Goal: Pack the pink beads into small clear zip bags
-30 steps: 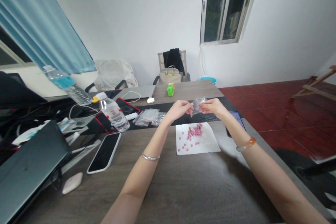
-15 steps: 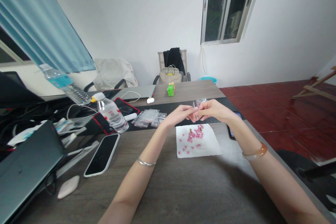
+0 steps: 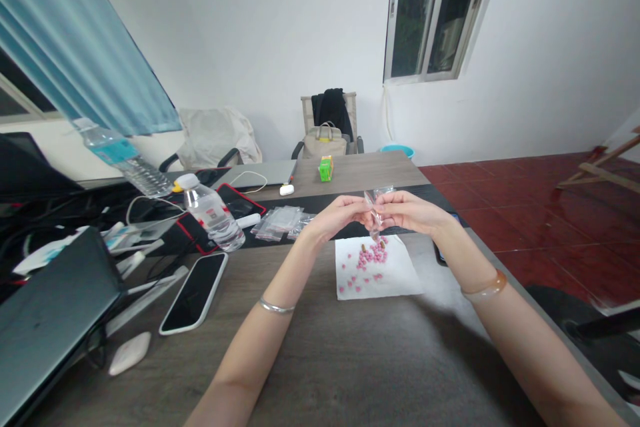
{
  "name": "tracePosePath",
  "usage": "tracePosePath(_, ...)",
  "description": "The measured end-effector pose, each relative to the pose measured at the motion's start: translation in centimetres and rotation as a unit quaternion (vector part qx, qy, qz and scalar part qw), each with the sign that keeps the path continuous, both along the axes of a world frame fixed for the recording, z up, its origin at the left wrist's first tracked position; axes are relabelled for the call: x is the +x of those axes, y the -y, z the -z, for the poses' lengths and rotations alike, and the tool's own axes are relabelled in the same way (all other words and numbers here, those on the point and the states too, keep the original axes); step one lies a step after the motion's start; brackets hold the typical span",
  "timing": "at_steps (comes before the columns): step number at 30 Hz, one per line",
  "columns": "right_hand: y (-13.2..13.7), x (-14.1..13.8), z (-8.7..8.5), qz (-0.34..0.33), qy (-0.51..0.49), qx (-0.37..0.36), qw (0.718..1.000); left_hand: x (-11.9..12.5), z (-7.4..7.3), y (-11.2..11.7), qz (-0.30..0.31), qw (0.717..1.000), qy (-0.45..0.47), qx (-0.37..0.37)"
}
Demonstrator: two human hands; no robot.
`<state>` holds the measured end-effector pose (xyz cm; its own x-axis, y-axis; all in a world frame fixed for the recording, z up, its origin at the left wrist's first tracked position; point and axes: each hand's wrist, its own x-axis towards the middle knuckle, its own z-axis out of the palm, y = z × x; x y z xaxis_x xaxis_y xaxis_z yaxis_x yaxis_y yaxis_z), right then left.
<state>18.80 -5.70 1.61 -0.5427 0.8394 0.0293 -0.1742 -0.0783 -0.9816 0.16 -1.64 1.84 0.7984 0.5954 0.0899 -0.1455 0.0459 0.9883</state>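
- Head view: left hand [image 3: 337, 217] and right hand [image 3: 413, 210] both pinch a clear plastic bag [image 3: 383, 195], held upright between them, just above the far edge of a white paper sheet [image 3: 395, 277].
- Pink tablets [image 3: 369, 261] lie scattered on that sheet, near the middle of the tabletop [image 3: 350, 360].

Center, clear glossy plastic zip bag [image 3: 377, 208], thin film. Below it, matt white paper napkin [image 3: 397, 277] under small round pink tablets [image 3: 369, 259], smooth coating. Table top [image 3: 345, 360] is matt grey-brown wood-look laminate. Lower center, smooth polished metal bangle [image 3: 276, 307]; right, glossy translucent orange stone bangle [image 3: 484, 285]. Lower right of center, glossy red floor tile [image 3: 545, 233]. Upper left, blue cloth curtain [image 3: 85, 40], soft matt weave.
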Motion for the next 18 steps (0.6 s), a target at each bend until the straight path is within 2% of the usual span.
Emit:
tracePosePath(5,0.15,-0.11,-0.17,-0.012,-0.008,-0.017,1.0,0.36,0.39,0.15,-0.018,0.999,-0.015,-0.042)
tracePosePath(18,0.36,-0.48,-0.33,-0.017,-0.018,-0.027,0.999,0.38,0.36,0.38,0.011,0.996,-0.011,-0.084)
